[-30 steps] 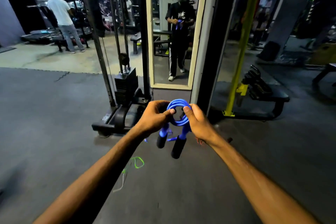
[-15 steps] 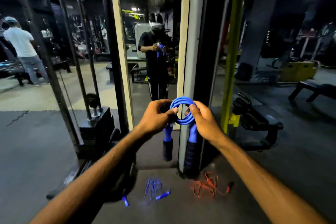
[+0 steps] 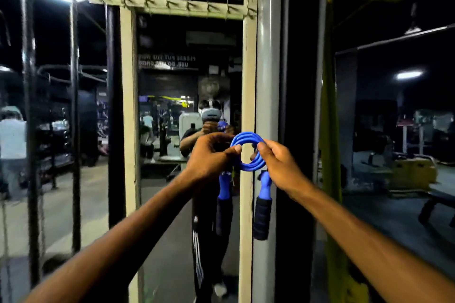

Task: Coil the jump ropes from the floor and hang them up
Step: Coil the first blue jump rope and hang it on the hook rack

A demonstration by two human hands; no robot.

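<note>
Blue jump rope [image 3: 248, 152] coiled, pinched between left hand [image 3: 209, 155], right hand [image 3: 278, 162].

The coiled jump rope [image 3: 247, 152] hangs between both hands, before the mirror [image 3: 172, 110], hooks [image 3: 187, 6] above.

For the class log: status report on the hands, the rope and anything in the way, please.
Left hand and right hand both gripping blue jump rope, coiled, handles hanging. Hook rail above mirror, no rope hung. Path clear.

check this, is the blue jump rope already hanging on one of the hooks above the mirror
No, the coiled blue jump rope is held between the left hand and right hand, well below the hooks.
</note>
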